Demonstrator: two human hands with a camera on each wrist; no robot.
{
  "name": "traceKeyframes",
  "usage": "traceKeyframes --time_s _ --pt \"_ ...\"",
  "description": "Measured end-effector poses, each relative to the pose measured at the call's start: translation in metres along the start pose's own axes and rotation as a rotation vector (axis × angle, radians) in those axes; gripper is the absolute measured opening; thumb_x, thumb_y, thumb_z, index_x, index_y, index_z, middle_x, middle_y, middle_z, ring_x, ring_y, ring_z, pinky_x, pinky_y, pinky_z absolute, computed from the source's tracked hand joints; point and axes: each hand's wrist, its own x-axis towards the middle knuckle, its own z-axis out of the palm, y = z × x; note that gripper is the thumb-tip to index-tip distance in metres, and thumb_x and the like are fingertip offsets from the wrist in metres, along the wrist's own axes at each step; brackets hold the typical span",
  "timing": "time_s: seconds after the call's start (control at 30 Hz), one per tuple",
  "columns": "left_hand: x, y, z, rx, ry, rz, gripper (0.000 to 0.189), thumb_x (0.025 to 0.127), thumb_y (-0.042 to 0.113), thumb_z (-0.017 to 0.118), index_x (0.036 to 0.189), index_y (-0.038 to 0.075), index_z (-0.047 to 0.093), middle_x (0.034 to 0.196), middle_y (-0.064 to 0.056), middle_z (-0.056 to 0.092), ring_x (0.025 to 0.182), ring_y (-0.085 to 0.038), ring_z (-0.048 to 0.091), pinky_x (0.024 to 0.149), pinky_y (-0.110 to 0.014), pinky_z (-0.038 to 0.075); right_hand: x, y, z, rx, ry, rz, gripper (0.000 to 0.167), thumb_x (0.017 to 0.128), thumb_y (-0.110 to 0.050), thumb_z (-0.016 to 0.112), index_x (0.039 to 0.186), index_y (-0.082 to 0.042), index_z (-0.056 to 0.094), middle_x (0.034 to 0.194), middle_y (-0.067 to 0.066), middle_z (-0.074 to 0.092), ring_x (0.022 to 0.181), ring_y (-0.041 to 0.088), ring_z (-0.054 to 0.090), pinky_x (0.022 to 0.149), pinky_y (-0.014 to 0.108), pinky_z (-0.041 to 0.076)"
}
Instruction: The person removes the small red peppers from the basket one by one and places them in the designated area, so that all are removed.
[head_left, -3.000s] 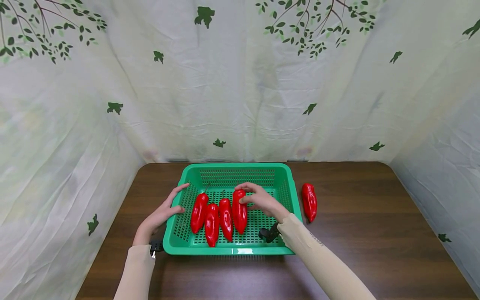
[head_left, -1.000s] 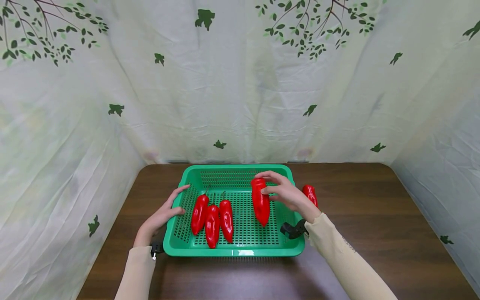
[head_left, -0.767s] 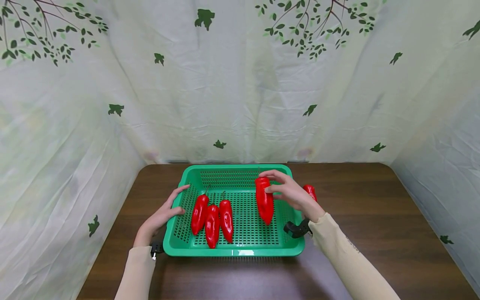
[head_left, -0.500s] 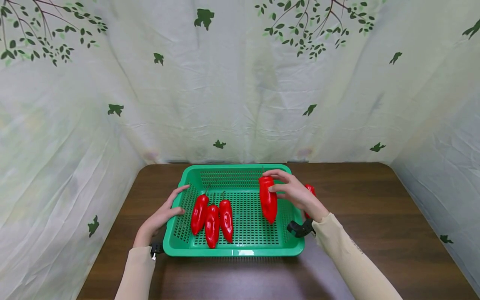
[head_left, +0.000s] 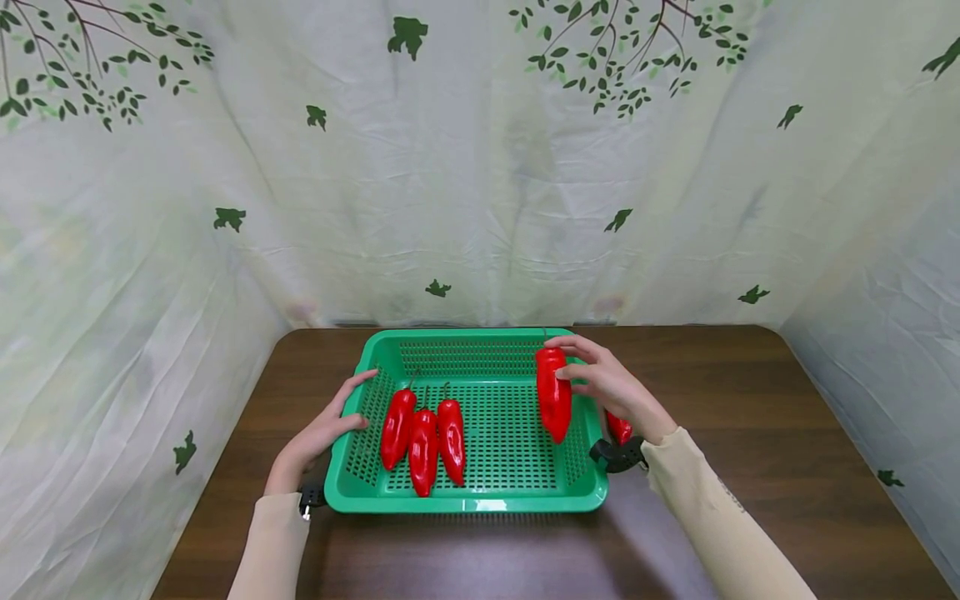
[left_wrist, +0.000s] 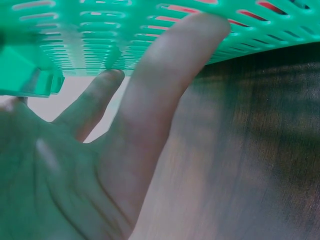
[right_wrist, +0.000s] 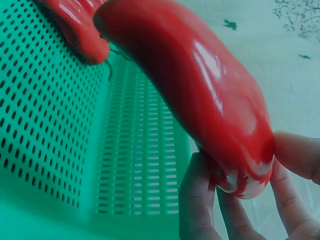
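My right hand (head_left: 618, 387) pinches a glossy red pepper (head_left: 553, 400) near its stem end, thumb on one side and fingers on the other. The pepper is over the right part of the green basket (head_left: 480, 504), tip pointing down toward me. In the right wrist view the held pepper (right_wrist: 200, 85) fills the middle, with fingertips at its near end. At the basket's left side, my left hand (head_left: 318, 433) has its thumb and fingers spread. The left wrist view shows the thumb (left_wrist: 170, 85) straight, its tip at the slotted green wall (left_wrist: 90, 30).
Three red peppers lie side by side in the basket's left half, the middle one (head_left: 423, 454) nearest me. Another pepper (head_left: 618, 428) lies on the brown table (head_left: 750, 433) right of the basket, partly hidden by my right hand. A leaf-printed cloth (head_left: 480, 167) hangs behind.
My right hand has lifted the fourth pepper from beside the other three and carried it rightward, toward the basket's right side. My left hand has stayed in place.
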Motion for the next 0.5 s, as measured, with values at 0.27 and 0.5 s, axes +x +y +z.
traceKeyframes --time_s 0.27,0.5 --pt "0.000 0.000 0.000 0.003 0.004 -0.008 0.070 0.091 0.006 0.049 0.150 0.028 0.020 0.147 -0.019 0.016 0.121 -0.047 0.033 0.076 -0.044 0.053 -0.004 0.002 -0.011 -0.013 0.008 -0.012 0.044 0.092 0.000 0.052 0.135 0.002 0.041 0.134 0.021 0.042 0.107 0.030 0.051 0.082 0.040 0.051" --pt "0.000 0.002 0.001 -0.011 0.004 -0.017 0.070 0.091 0.006 0.048 0.150 0.029 0.020 0.147 -0.018 0.016 0.119 -0.046 0.036 0.075 -0.043 0.052 -0.006 0.002 -0.018 -0.019 0.024 -0.013 0.046 0.092 -0.002 0.052 0.136 0.002 0.040 0.136 0.021 0.041 0.109 0.031 0.050 0.081 0.040 0.051"
